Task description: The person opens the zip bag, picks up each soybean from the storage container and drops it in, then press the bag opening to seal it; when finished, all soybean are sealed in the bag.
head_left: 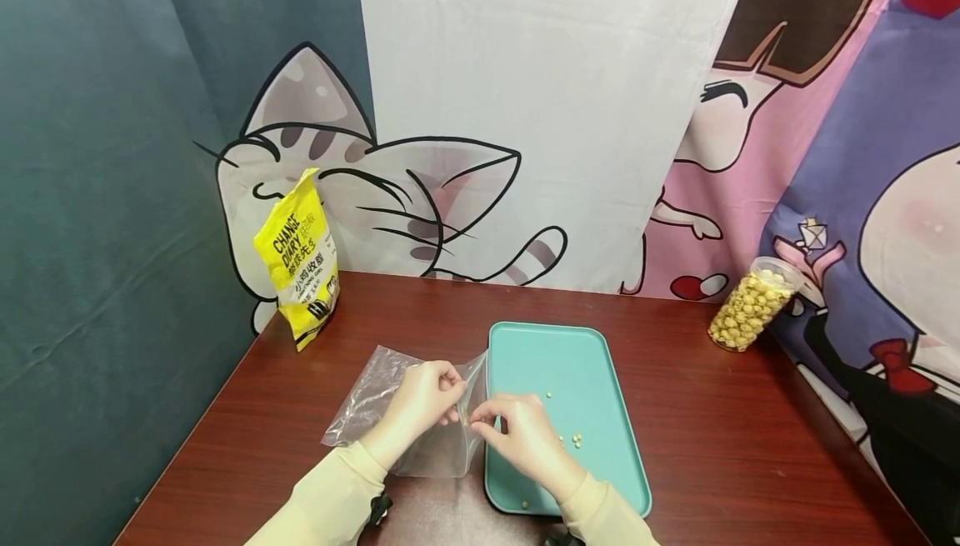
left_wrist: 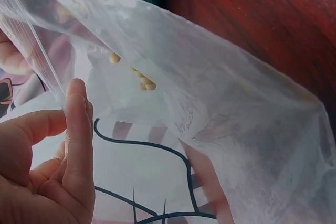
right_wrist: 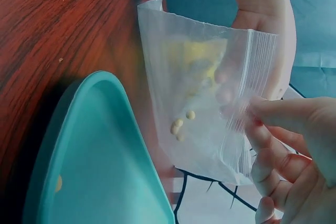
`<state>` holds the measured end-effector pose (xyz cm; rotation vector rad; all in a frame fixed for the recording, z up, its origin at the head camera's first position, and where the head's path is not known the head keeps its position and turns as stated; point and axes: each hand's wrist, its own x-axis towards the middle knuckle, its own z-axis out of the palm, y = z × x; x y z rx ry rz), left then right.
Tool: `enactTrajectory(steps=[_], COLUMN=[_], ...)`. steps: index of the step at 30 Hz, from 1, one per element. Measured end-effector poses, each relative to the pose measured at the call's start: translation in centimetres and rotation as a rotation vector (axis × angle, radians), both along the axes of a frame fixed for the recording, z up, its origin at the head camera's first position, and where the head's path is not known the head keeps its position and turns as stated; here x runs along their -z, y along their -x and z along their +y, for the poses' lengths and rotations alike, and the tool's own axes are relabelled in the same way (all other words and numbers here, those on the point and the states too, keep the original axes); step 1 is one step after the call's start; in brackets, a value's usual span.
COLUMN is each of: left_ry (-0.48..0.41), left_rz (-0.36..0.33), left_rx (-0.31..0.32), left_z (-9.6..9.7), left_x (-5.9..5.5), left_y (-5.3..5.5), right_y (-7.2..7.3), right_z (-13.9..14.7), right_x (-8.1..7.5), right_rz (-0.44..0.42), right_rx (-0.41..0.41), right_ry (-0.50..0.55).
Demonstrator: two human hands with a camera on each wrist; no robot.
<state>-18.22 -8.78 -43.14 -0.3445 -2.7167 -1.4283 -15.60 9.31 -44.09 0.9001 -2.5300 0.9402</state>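
Note:
A clear zip-lock bag (head_left: 367,400) hangs between my hands, its body reaching left over the tabletop. My left hand (head_left: 416,404) pinches the bag by its zip edge, thumb against fingers in the left wrist view. Close by on the right, my right hand (head_left: 525,438) pinches the same ribbed edge, with thumb and index finger together in the right wrist view. Several small round yellowish beans (right_wrist: 177,125) show inside the bag. Under the right hand lies a teal tray (head_left: 551,338) holding several loose beans (head_left: 577,440).
A yellow snack bag (head_left: 300,267) stands upright at the back left of the dark red table (head_left: 420,304). Toward the back right, a clear jar (head_left: 753,304) of popcorn-like pieces leans near the printed cloth backdrop (head_left: 540,112), which encloses the table's back and sides.

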Motion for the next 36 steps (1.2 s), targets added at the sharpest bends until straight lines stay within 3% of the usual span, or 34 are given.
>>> enactTrajectory(steps=[6,14,22,26,29,36], left_ry=[-0.002,-0.002,0.006,0.003,-0.006,-0.011], left_rz=[-0.009,-0.026,-0.029,-0.033,-0.033,-0.033], left_rx=[-0.003,-0.01,-0.015,-0.016,-0.012,-0.015], left_z=[0.1,0.1,0.1,0.1,0.1,0.1], left_x=[0.0,0.0,0.1,0.1,0.0,0.1], left_y=[0.0,-0.2,-0.2,-0.1,-0.2,-0.3], right_y=[-0.1,-0.6,-1.2,-1.5,-1.8,-2.3], right_z=[0.6,2.3,4.1,5.0,5.6,6.3], right_x=[0.4,1.4,2.5,3.1,3.4,3.3], right_rz=[0.052,0.034,-0.004,-0.006,-0.043,-0.239], right_rx=[0.051,0.094,0.036,0.009,0.023,-0.011], right_ry=[0.096,0.083,0.049,-0.022,-0.108,-0.226])
